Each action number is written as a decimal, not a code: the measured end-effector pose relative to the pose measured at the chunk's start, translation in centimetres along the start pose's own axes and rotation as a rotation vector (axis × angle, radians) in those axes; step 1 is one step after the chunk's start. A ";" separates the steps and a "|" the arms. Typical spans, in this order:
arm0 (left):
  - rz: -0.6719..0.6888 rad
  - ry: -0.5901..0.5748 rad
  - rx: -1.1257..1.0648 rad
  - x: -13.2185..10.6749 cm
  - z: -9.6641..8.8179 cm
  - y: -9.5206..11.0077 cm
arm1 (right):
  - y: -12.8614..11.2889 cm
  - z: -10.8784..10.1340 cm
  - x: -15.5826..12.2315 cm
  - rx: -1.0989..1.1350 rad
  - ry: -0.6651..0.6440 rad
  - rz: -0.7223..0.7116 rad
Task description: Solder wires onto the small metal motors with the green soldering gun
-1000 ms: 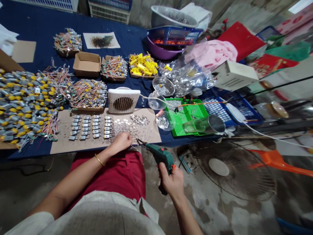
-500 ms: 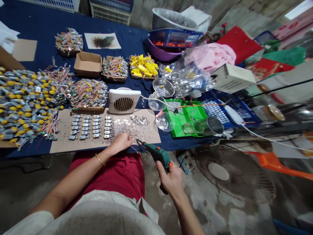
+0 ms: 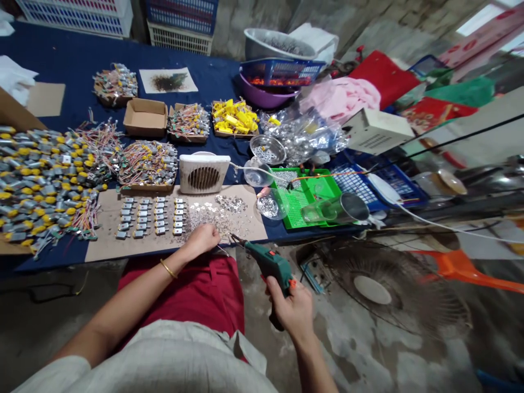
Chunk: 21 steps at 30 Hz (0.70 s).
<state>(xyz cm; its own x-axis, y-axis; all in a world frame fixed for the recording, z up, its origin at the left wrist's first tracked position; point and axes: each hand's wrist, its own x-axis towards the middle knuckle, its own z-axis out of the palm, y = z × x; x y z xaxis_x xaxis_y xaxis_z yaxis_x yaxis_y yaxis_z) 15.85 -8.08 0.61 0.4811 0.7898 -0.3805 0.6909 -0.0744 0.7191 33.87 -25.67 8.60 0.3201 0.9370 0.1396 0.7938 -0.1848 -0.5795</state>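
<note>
A green soldering gun (image 3: 270, 265) is gripped in the right hand (image 3: 289, 308), fingers wrapped closed around the handle, and is held just past the near edge of the surface (image 3: 61, 82), a navy cloth. Its metal tip points toward the left hand (image 3: 200, 240), stopping just beside the fingertips. The left hand is loosely curled at the near edge, a gold bangle (image 3: 167, 268) on the wrist; whether anything is pinched in it cannot be told. Beneath it lies a cardboard sheet (image 3: 110, 240), strewn with silver flakes (image 3: 216, 218). Rows of small silver motors (image 3: 151, 218) are laid out on the sheet, left of the flakes.

Behind the sheet stands a white vent fan housing (image 3: 203, 173). Toward the right edge are a green plastic tray (image 3: 295, 204), a glass dish of silver bits (image 3: 268, 206) and a tipped glass tumbler (image 3: 341, 208). A large heap of yellow-capped motors (image 3: 36, 185) covers the left end of the surface. Wired motors fill a cardboard tray (image 3: 147, 164) beside the heap. Yellow parts sit in another tray (image 3: 234, 117) toward the far edge. A standing fan (image 3: 393, 289) lies on the floor, right of the person.
</note>
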 end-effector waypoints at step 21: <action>-0.005 -0.011 -0.023 -0.2 0.0 0.2 | 1.4 0.6 -0.8 0.109 0.033 0.114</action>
<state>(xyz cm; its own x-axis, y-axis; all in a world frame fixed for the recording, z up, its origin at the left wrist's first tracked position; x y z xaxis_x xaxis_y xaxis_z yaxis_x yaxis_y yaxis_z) 15.88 -8.25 0.85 0.4834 0.7836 -0.3903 0.6808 -0.0562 0.7303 34.42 -26.45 7.15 0.4229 0.9013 0.0934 0.6910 -0.2541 -0.6767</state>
